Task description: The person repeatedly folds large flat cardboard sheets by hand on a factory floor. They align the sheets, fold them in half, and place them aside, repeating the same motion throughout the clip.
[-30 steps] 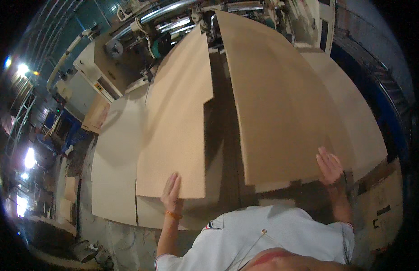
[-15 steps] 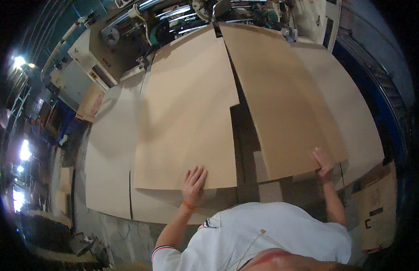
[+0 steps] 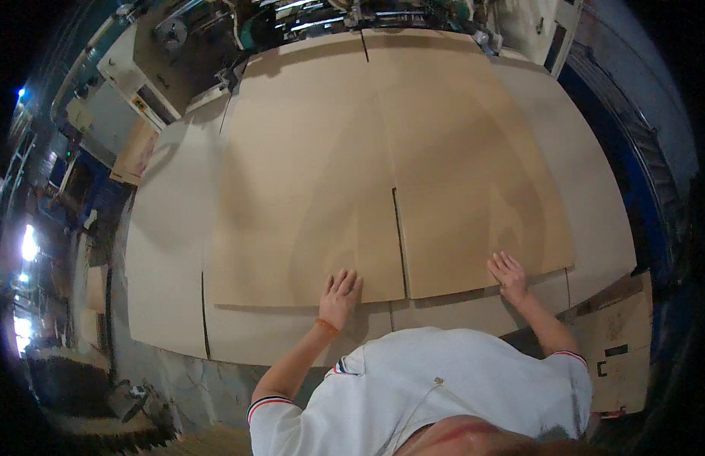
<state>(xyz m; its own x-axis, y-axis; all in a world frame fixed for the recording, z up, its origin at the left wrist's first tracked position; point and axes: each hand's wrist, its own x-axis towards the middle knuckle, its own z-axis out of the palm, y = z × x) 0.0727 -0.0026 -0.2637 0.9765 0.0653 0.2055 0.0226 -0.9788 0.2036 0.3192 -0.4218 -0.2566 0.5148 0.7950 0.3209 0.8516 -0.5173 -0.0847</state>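
A large brown cardboard sheet (image 3: 307, 167) lies in front of me, with a crease down its middle and narrow slots at its near and far edges. My left hand (image 3: 340, 298) rests on its near edge, left of the near slot, fingers stretched out and palm down. To the right of the slot, my right hand (image 3: 509, 278) touches the near edge with fingers extended. Neither hand grips anything. Beneath it are paler cardboard sheets (image 3: 166, 243), which stick out at the left, right and near sides.
Machinery with metal rollers (image 3: 314, 23) stands beyond the sheets' far edge. A pale machine housing (image 3: 136, 72) is at the far left. At the near right stands a cardboard box (image 3: 614, 334) with a dark slot. Blue metal framing (image 3: 633, 159) runs along the right.
The wide dark gap between the cardboard's left and right panels has closed to a thin line and slot. My right hand has moved left; my left hand has shifted slightly right and away from me.
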